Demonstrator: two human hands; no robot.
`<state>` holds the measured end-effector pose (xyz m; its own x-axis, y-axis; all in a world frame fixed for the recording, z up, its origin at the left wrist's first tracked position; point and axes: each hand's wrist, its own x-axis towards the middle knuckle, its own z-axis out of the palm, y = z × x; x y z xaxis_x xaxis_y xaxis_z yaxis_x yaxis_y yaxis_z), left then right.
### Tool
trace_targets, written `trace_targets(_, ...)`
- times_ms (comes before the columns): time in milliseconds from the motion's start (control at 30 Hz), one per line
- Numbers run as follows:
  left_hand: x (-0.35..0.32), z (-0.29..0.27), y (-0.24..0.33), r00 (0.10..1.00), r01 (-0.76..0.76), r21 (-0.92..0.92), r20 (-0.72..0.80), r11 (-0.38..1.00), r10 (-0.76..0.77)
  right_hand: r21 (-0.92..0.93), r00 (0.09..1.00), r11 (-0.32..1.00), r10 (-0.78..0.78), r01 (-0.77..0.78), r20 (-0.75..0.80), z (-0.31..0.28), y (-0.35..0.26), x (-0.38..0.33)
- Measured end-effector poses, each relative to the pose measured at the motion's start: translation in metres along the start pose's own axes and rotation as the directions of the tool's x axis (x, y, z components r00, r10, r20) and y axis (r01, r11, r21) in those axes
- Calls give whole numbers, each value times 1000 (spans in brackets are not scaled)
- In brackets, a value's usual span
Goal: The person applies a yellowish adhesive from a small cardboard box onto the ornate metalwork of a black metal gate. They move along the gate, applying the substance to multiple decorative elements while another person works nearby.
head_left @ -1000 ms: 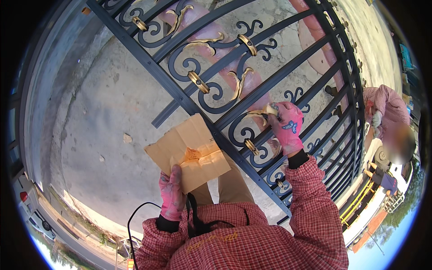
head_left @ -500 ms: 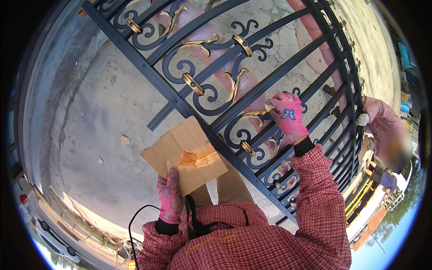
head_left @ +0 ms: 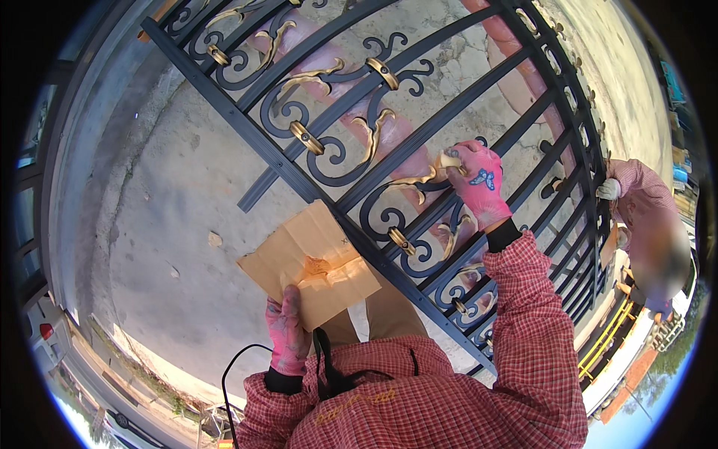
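In a pink glove, my left hand [head_left: 287, 329] grips a folded piece of brown cardboard [head_left: 336, 292] by its near left edge, thumb on top. A wet-looking orange-gold smear [head_left: 317, 266] lies at the cardboard's middle. My right hand [head_left: 479, 182], in a pink glove with a blue butterfly, pinches a small pale sponge-like piece [head_left: 449, 162]. That piece is close to a gold leaf [head_left: 416, 179] on a scroll of the dark metal fence panel [head_left: 389, 153]; I cannot tell whether they touch. Scrolls and gold collars [head_left: 402, 239] fill the gaps between the bars.
A co-worker [head_left: 636, 194] in a red checked sleeve and pale glove stands at the panel's far right side. Pink sheeting [head_left: 389, 135] lies on the concrete floor [head_left: 172, 194] under the bars. A yellow ladder-like frame [head_left: 606, 340] is at the right, a car [head_left: 123, 428] at lower left.
The view has shifted slightly, moving the panel a little left in the picture. My right hand has turned and risen slightly, showing more of the pale piece. The cardboard stays in my left hand.
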<state>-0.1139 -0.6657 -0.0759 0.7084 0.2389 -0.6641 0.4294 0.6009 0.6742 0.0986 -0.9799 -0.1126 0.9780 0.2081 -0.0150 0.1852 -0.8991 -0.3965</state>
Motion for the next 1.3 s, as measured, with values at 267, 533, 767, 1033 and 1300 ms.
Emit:
trace_targets(267,-43,32,-27,997,79,-3,24,997,-79,562,971,817,219,-129,-96,-64,-16,-100)
trace_targets(533,-85,60,-53,980,62,72,183,995,-74,358,997,931,-70,76,-30,-122,-82,-182)
trace_targets(767,-110,33,-50,944,34,130,322,991,-74,66,992,991,-119,116,32,-107,-133,-236)
trace_targets(1033,-132,-18,-27,930,-93,73,364,993,60,200,981,961,-177,189,-77,-113,-171,-277)
trace_targets(1300,-124,-89,59,949,-309,20,69,951,307,626,988,780,96,2,-122,-124,-136,-301)
